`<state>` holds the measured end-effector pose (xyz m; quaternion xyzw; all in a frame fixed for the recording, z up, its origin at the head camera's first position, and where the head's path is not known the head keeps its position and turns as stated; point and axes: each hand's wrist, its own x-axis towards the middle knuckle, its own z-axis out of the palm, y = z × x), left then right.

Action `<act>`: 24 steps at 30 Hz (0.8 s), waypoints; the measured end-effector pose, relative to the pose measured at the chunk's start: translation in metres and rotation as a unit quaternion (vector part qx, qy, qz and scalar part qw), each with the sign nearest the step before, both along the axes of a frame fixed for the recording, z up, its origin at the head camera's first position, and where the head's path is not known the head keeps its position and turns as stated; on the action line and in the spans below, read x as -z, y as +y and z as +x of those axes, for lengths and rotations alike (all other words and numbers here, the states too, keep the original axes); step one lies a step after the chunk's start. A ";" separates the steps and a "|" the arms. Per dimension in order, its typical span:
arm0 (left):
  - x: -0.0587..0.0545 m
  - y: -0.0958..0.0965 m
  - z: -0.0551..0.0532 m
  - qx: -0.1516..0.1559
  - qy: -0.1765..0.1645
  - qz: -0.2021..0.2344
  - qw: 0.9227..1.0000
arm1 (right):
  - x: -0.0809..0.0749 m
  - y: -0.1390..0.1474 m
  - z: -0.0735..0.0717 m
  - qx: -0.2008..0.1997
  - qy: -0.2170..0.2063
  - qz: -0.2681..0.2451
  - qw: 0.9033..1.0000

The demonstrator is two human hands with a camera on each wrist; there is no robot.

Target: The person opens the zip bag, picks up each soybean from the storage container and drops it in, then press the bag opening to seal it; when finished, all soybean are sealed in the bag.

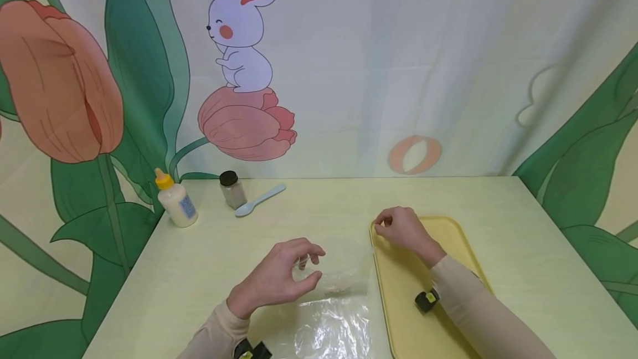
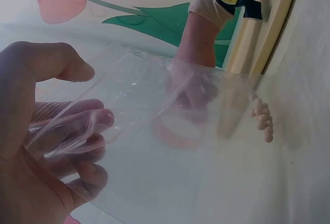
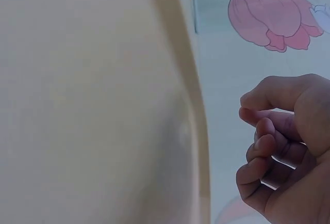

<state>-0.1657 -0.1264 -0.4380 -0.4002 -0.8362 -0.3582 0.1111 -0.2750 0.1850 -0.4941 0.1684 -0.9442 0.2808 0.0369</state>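
Note:
A clear plastic bag [image 1: 331, 328] lies partly on the table, its upper part lifted at my left hand [image 1: 279, 273]. In the left wrist view the curled fingers [image 2: 95, 118] hold the bag's mouth, seen through the film, with the thumb apart from them. A small row of pale, round bead-like pieces [image 2: 263, 118] sits low in the bag. My right hand [image 1: 401, 230] hovers over the far left corner of the yellow tray [image 1: 399, 314]. Its thumb and index fingertip meet in the right wrist view, and nothing shows between them.
A white glue bottle [image 1: 179, 206] with a yellow cap stands at the table's far left. Beside it are a small black-lidded jar [image 1: 233, 191] and a pale blue spoon [image 1: 259, 200]. A printed curtain [image 1: 344, 71] hangs behind the table's back edge.

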 end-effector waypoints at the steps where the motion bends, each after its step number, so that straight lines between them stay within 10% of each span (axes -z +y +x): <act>1: 0.000 0.000 0.000 0.000 0.000 0.001 1.000 | -0.002 0.000 0.002 -0.001 0.005 -0.002 1.000; 24: -0.002 0.000 0.000 0.003 -0.001 0.009 1.000 | -0.059 -0.018 0.047 -0.032 0.098 -0.053 0.993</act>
